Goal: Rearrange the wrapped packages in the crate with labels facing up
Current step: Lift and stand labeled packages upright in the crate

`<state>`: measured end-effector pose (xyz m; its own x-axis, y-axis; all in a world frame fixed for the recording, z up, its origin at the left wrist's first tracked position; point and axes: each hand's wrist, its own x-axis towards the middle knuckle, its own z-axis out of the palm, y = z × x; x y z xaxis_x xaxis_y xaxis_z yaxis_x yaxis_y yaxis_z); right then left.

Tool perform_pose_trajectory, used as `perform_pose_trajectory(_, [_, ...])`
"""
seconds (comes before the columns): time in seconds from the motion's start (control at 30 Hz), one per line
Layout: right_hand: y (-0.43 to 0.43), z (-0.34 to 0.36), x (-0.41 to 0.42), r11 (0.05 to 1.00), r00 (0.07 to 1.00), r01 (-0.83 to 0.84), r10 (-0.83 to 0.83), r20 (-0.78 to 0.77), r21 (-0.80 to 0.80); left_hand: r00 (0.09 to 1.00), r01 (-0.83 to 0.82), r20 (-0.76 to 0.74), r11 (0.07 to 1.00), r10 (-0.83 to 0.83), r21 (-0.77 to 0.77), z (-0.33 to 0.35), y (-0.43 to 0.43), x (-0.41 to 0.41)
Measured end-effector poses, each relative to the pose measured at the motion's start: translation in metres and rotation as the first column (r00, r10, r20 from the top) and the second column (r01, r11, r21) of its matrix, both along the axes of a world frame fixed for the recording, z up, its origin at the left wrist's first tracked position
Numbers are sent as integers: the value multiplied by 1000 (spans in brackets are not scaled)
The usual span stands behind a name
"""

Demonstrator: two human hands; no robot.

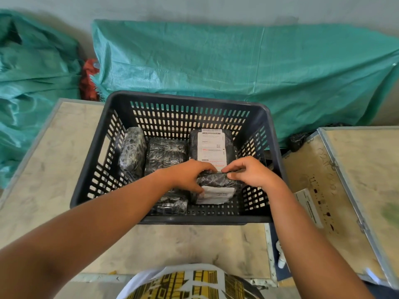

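A dark slotted plastic crate point(190, 100) stands on a pale board and holds several black wrapped packages. At the back right lies a package with its white label point(211, 148) facing up. Two more lie label-hidden at the back left point(132, 151) and back middle point(165, 154). Near the front right sits a package point(216, 186) with a white label on its near side. My left hand point(187, 174) grips its left end and my right hand point(250, 171) grips its top right edge. Another package point(172, 206) lies at the front, partly under my left forearm.
The crate rests on a pale board with a metal edge point(43, 134). A second metal-framed board point(356, 180) with stickers lies to the right. Green woven sacks point(237, 61) pile up behind the crate against the wall, with a red bag point(88, 78) between them.
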<state>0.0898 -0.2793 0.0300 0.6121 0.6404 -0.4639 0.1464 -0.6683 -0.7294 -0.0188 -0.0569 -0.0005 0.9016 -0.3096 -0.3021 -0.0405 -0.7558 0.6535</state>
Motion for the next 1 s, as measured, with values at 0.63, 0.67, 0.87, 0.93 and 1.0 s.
perform_pose_trajectory(0.63, [9,10,-1,934,989,148,-142,-44,324,771,-553,-192,489,608,-674,15,51,7])
perform_pose_trajectory(0.67, [10,9,-1,928,986,167,-166,-32,334,758,-559,-138,526,637,-641,15,48,8])
perform_pose_trajectory(0.87, [15,3,0,916,968,187,-233,90,355,845,-487,-35,740,534,-463,5,29,14])
perform_pose_trajectory(0.93, [18,-1,-1,918,956,180,-248,157,354,875,-441,-21,777,484,-449,1,25,12])
perform_pose_trajectory(1.0, [21,-4,-1,918,937,215,-290,193,334,895,-415,-26,811,445,-413,-3,25,12])
